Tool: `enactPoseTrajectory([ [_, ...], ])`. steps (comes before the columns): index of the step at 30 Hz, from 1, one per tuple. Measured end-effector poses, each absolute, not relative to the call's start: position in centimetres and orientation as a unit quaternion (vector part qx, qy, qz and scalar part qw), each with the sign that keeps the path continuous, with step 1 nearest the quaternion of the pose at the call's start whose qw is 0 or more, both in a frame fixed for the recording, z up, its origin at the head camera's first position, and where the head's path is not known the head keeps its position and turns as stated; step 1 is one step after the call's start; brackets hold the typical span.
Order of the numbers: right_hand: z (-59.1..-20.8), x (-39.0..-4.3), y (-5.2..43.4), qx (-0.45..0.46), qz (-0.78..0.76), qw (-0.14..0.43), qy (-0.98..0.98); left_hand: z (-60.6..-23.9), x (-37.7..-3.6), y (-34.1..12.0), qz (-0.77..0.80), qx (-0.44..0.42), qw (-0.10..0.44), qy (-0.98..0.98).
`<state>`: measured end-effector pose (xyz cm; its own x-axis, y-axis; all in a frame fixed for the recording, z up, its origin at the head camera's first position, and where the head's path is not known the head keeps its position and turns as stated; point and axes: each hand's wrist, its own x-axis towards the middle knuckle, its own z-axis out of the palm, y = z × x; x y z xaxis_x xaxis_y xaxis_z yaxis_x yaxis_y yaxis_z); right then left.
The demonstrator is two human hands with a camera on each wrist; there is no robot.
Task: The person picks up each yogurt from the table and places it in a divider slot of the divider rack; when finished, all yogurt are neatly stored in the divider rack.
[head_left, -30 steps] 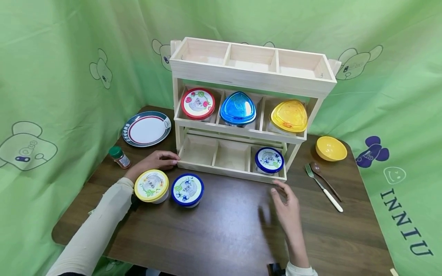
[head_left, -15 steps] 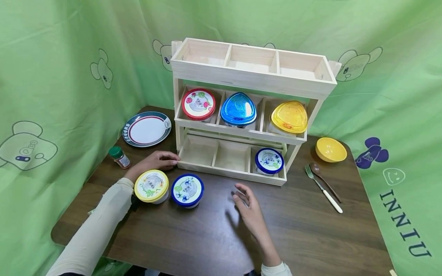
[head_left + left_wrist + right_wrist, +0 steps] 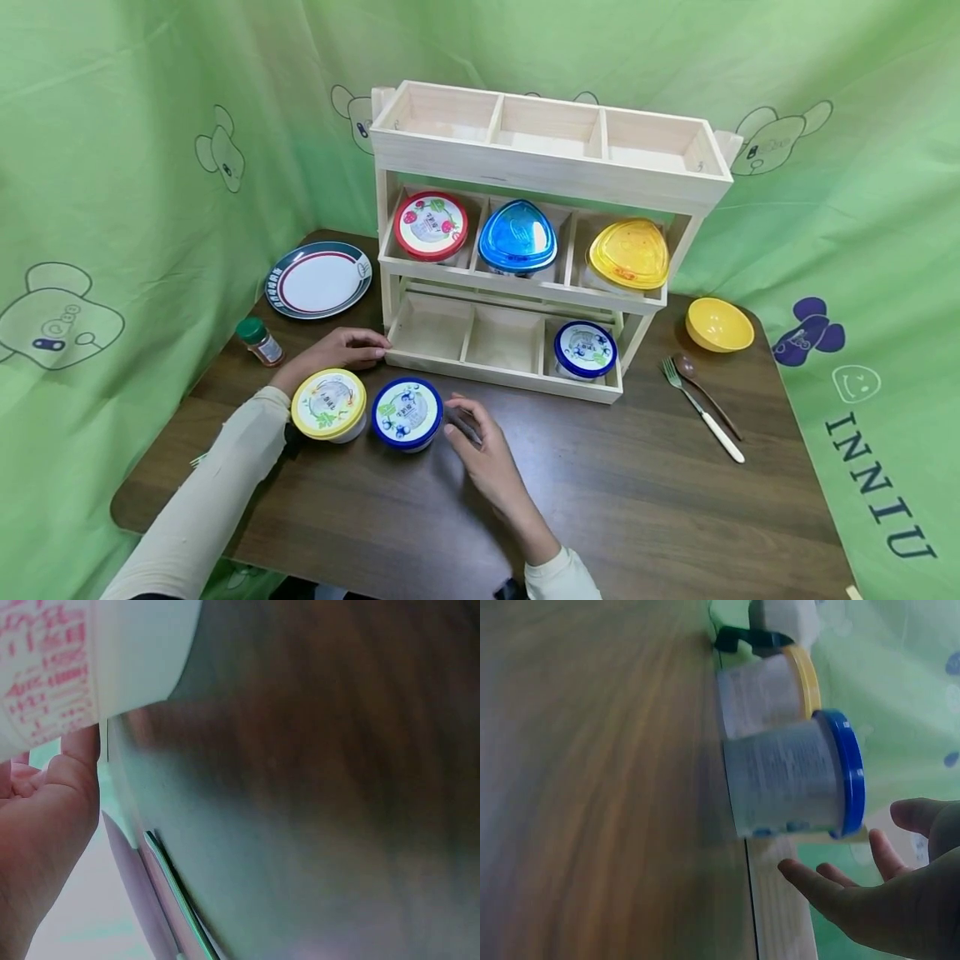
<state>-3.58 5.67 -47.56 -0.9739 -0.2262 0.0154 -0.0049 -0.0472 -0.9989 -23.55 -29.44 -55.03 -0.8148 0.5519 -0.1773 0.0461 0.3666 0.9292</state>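
Note:
A blue-lidded tub (image 3: 407, 412) stands on the dark wooden table (image 3: 637, 508) next to a yellow-lidded tub (image 3: 329, 404). My right hand (image 3: 472, 435) hovers just right of the blue-lidded tub (image 3: 795, 776) with fingers spread and nothing in it. My left hand (image 3: 341, 348) rests flat on the table behind the yellow-lidded tub, its fingertips at the bottom left corner of the wooden rack (image 3: 525, 179). The left wrist view shows only my palm (image 3: 41, 825), a white tub wall (image 3: 97, 652) and blurred tabletop.
The rack holds a red-lidded tub (image 3: 430, 225), a blue triangular lid (image 3: 517, 236), a yellow triangular lid (image 3: 628, 252) and, lower right, a blue-lidded tub (image 3: 585, 350). A plate (image 3: 318, 279), spice jar (image 3: 260, 342), yellow bowl (image 3: 718, 323), fork (image 3: 701, 408) and spoon (image 3: 705, 392) lie around it.
My right hand has swept left across the table, from in front of the rack's right end to beside the blue-lidded tub. The left hand has stayed put.

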Motion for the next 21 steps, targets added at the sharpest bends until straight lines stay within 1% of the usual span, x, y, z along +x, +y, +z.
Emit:
enactPoseTrajectory([
  [2, -47.6, -3.7, 5.0, -0.094, -0.714, 0.08, 0.689, -55.1, -23.6, -29.5, 0.537, 0.186, 0.24, 0.787],
  [3, -47.6, -3.8, 4.8, -0.099, -0.712, 0.081, 0.69, -55.8, -24.0, -29.7, 0.538, 0.175, 0.241, 0.789],
  [8, -47.9, -4.0, 4.2, -0.117, -0.694, 0.082, 0.705, -55.4, -23.7, -29.5, 0.548, 0.162, 0.245, 0.783],
  [10, -48.0, -4.1, 4.1, -0.124, -0.688, 0.083, 0.71, -53.9, -22.9, -29.1, 0.553, 0.18, 0.246, 0.775],
  [12, -48.1, -4.2, 4.0, -0.13, -0.684, 0.085, 0.713, -53.6, -22.8, -29.0, 0.556, 0.192, 0.242, 0.772],
  [14, -48.1, -4.4, 3.9, -0.132, -0.682, 0.086, 0.714, -52.3, -22.1, -28.6, 0.551, 0.22, 0.234, 0.77],
  [19, -48.1, -4.3, 3.6, -0.119, -0.68, 0.094, 0.717, -54.0, -23.1, -29.1, 0.532, 0.2, 0.231, 0.789],
  [21, -48.1, -4.3, 3.5, -0.115, -0.678, 0.095, 0.72, -55.5, -23.9, -29.5, 0.527, 0.18, 0.231, 0.798],
])
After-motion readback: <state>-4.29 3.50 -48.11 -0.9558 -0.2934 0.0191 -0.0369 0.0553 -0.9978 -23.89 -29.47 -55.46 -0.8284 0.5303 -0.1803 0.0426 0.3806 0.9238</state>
